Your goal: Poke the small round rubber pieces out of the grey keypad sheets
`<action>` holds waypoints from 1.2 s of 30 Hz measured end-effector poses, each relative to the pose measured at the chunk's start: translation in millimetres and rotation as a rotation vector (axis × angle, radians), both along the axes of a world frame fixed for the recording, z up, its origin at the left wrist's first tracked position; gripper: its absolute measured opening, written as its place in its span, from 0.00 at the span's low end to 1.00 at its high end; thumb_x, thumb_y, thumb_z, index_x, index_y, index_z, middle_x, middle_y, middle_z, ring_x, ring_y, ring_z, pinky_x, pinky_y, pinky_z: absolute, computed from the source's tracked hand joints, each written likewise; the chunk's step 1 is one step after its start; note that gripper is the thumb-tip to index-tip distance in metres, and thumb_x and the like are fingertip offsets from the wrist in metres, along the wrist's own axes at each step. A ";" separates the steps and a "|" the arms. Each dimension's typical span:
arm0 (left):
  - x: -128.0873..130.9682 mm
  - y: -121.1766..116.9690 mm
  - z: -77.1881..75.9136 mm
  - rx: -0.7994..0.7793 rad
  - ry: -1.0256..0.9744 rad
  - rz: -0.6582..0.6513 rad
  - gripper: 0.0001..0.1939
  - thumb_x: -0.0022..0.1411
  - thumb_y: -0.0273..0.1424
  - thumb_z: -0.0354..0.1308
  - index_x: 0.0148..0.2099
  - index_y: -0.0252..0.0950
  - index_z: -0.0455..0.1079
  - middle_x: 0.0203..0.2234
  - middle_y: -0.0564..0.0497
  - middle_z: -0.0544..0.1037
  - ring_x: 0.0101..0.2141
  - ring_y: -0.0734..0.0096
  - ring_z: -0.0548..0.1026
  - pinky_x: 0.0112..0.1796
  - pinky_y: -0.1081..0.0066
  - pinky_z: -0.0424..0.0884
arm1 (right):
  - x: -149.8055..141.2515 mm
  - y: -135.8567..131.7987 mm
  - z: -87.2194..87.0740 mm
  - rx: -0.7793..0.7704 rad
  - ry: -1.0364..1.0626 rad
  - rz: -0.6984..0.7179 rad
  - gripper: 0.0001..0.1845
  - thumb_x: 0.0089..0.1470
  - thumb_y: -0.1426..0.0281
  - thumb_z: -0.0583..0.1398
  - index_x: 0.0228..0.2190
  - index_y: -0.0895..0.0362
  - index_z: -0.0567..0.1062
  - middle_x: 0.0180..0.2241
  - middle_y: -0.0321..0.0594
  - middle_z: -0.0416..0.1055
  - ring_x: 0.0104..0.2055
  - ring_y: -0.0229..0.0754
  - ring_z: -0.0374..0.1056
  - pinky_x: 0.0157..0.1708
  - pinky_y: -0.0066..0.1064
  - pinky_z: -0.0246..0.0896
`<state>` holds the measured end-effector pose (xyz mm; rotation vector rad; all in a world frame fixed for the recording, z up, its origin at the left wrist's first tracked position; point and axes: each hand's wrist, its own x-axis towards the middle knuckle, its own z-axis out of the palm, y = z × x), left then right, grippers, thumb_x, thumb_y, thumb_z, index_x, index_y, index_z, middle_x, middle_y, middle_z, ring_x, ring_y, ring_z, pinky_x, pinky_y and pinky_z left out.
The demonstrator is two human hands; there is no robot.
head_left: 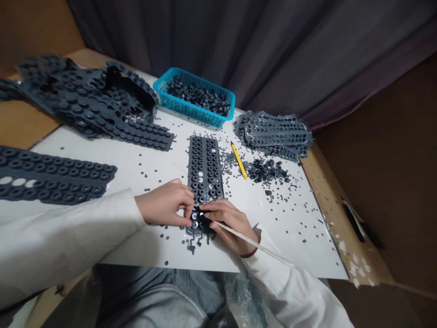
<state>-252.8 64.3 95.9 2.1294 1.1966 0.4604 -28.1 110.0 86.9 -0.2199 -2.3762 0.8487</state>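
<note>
A dark grey rubber sheet [205, 171] with rows of raised rings lies lengthwise before me on the white tabletop. My left hand [167, 202] is closed, thumb and curled fingertips at the near left edge of this sheet. Over its near right part, my right hand [232, 225] has its fingers pressed together, with the fingertips on the rings. From that hand a thin white stick-like strip [252, 241] runs back along the forearm; its front end is hidden by the fingers. A few rings show white or shiny centres. Small ragged tabs stick out from the near edge.
A blue basket [194, 109] of small dark pieces stands at the back. Rubber sheets are heaped [92, 100] at left and stacked [276, 134] at right; another sheet [58, 175] lies near left. A yellow cutter-like tool [239, 160] lies beside a dark pile [268, 171] and scattered bits.
</note>
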 end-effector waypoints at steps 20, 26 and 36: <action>-0.3 0.4 5.2 -0.054 0.036 0.046 0.06 0.53 0.28 0.60 0.24 0.36 0.72 0.18 0.58 0.67 0.24 0.77 0.68 0.38 0.72 0.60 | -5.1 -3.0 -6.7 0.463 -0.087 0.016 0.05 0.56 0.78 0.59 0.36 0.61 0.73 0.43 0.50 0.75 0.46 0.44 0.67 0.44 0.34 0.70; -0.3 -0.1 3.8 -0.040 0.027 0.047 0.06 0.52 0.27 0.59 0.24 0.37 0.71 0.18 0.58 0.69 0.24 0.76 0.68 0.38 0.72 0.60 | -7.4 -12.2 -8.8 0.568 -0.137 -0.120 0.05 0.57 0.77 0.58 0.34 0.58 0.73 0.44 0.48 0.73 0.42 0.42 0.69 0.40 0.33 0.71; -1.4 0.6 4.4 -0.050 0.005 0.029 0.05 0.52 0.29 0.61 0.25 0.36 0.71 0.18 0.58 0.66 0.24 0.76 0.68 0.38 0.72 0.59 | -2.3 -3.4 -1.3 0.033 -0.002 -0.076 0.08 0.62 0.70 0.54 0.41 0.57 0.70 0.45 0.50 0.74 0.46 0.42 0.69 0.47 0.40 0.66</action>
